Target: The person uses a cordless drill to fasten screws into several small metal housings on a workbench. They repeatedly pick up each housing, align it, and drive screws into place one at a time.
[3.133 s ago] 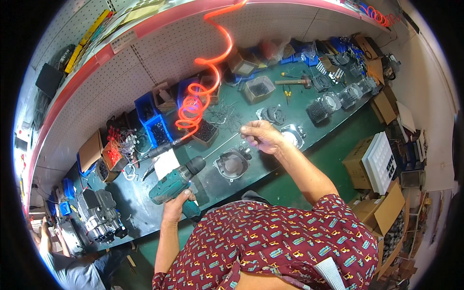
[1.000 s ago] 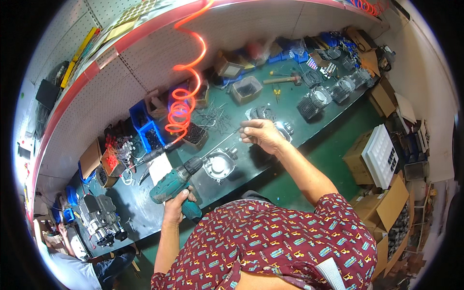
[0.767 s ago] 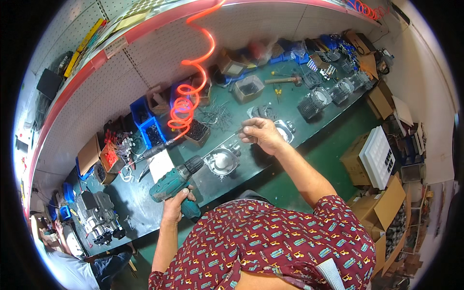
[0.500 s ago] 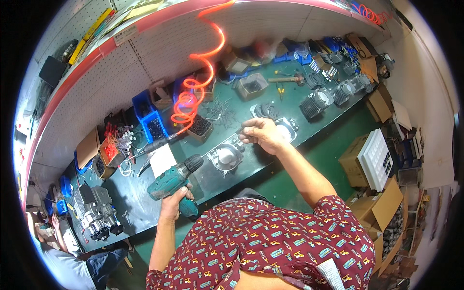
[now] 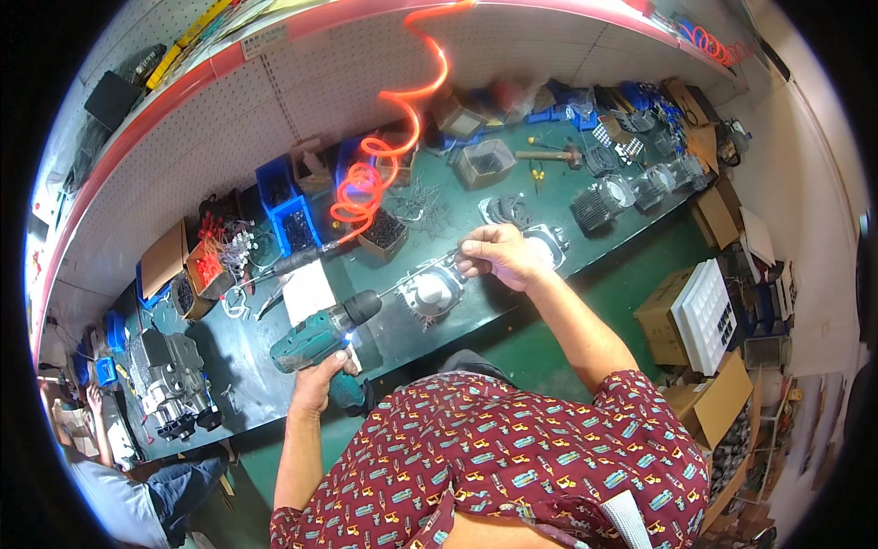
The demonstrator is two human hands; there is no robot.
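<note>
My left hand is wrapped round the grip of a green and black cordless drill, its small lamp lit. A long thin bit runs from the chuck toward my right hand. There the fingertips are pinched together at the bit's far end; whatever small piece they hold is hidden. Below the bit, a round silver metal housing lies on the bench. A second similar housing sits partly behind my right hand.
An orange coiled air hose hangs over the green bench. Blue bins and a carton of dark small parts stand behind. A hammer and finned motors lie rightward. Another person is at lower left.
The drill has shifted slightly left and its lamp now shines. Its long bit now shows clearly, reaching my right fingertips. My right hand has barely moved.
</note>
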